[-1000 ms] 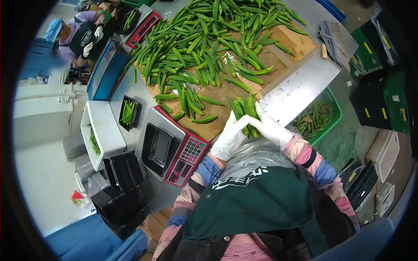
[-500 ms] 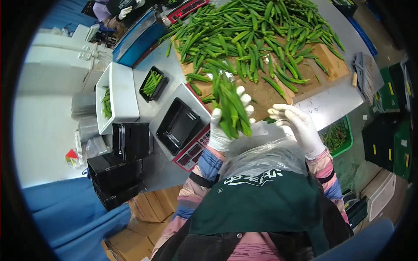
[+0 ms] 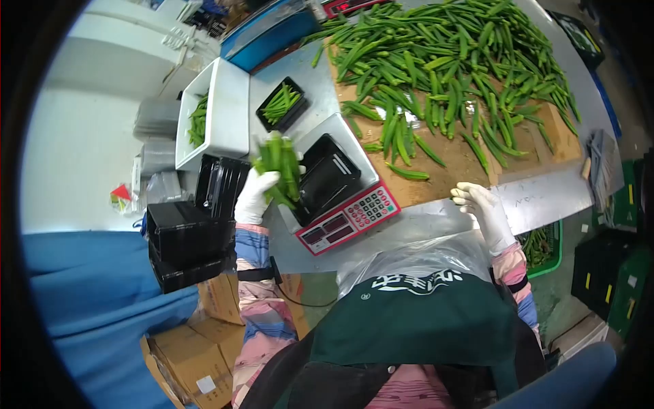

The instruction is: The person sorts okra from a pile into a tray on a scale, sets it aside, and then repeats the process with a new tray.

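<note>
Head view: at the near left, a blue curtain (image 3: 102,300) is hung beside cardboard boxes (image 3: 191,354). Farther off, clear plastic trays (image 3: 155,119) are stacked, and nearer than these a pile of black plastic containers (image 3: 194,235) is seen. To their right and farther away, a white bin (image 3: 233,112) is placed, with some okra lying inside. Beside it, a small black tray (image 3: 294,120) filled with okra is set down on the metal desk (image 3: 545,194).

A bunch of okra (image 3: 278,167) is clamped in the gloved left hand (image 3: 253,194), raised over the left side of a red-edged digital scale (image 3: 371,211). On the scale an empty black tray (image 3: 334,177) is carried, its left edge partly covered by the bunch; whether the two are touching cannot be told.

Farther right, a large heap of okra (image 3: 443,61) is spread across a flat cardboard sheet (image 3: 463,174). At its near side, the gloved right hand (image 3: 482,208) is held by the desk's near edge, well away from the bunch, its fingers lightly bent and parted. At the right end of the desk a brush (image 3: 601,163) is laid, and below the near edge a green basket (image 3: 559,249) is partly seen, with okra inside.
</note>
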Action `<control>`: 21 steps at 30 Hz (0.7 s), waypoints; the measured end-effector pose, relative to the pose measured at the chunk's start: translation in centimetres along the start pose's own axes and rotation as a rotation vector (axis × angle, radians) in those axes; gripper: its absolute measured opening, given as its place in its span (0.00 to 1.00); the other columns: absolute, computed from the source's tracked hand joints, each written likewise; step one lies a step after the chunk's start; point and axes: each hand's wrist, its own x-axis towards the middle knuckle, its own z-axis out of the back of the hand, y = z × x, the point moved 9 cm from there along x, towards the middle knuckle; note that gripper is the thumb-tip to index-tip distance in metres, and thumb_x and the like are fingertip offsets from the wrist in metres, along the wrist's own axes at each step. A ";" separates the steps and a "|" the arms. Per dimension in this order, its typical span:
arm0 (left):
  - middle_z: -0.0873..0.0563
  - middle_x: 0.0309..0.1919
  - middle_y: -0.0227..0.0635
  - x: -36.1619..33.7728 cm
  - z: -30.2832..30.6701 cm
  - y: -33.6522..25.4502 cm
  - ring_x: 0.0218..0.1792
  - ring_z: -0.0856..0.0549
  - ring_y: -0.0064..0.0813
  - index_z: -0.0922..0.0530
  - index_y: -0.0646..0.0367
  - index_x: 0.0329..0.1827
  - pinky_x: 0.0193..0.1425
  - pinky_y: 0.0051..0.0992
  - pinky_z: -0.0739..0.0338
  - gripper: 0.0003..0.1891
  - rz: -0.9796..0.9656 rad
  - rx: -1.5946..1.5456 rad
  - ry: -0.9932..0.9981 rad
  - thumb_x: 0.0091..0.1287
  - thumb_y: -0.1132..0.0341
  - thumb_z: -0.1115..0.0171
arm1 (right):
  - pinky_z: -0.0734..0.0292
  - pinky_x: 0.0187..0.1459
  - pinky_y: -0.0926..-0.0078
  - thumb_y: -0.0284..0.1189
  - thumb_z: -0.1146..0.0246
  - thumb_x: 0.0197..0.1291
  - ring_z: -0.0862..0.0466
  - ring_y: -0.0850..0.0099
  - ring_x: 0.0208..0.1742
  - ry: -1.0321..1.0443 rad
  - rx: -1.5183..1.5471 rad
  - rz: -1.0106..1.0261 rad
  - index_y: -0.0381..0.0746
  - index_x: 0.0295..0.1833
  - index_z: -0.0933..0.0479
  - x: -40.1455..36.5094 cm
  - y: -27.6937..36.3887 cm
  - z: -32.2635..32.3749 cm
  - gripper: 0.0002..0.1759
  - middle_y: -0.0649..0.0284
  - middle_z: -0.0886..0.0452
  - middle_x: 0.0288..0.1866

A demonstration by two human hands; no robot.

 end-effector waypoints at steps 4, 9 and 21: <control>0.27 0.74 0.52 1.1 0.5 3.0 0.77 0.31 0.41 0.40 0.64 0.81 0.81 0.34 0.40 0.48 0.024 0.711 -0.037 0.61 0.61 0.22 | 0.22 0.53 0.75 0.36 0.44 0.78 0.13 0.70 0.54 0.005 -0.007 -0.027 0.34 0.65 0.21 0.6 -0.3 -1.0 0.20 0.53 0.12 0.58; 0.24 0.72 0.49 -1.3 1.7 1.1 0.74 0.26 0.36 0.34 0.62 0.78 0.78 0.33 0.33 0.36 -0.088 0.417 -0.300 0.68 0.73 0.29 | 0.22 0.52 0.78 0.35 0.43 0.78 0.13 0.73 0.53 -0.011 -0.240 -0.040 0.34 0.63 0.20 3.0 -1.4 -1.4 0.19 0.55 0.12 0.56; 0.12 0.57 0.39 -11.1 9.1 0.9 0.56 0.13 0.25 0.22 0.65 0.67 0.61 0.25 0.21 0.21 -0.243 0.395 -0.879 0.75 0.66 0.35 | 0.25 0.55 0.60 0.32 0.27 0.54 0.20 0.56 0.51 -0.028 -1.507 0.592 0.42 0.55 0.18 12.0 -5.8 -7.2 0.21 0.57 0.18 0.46</control>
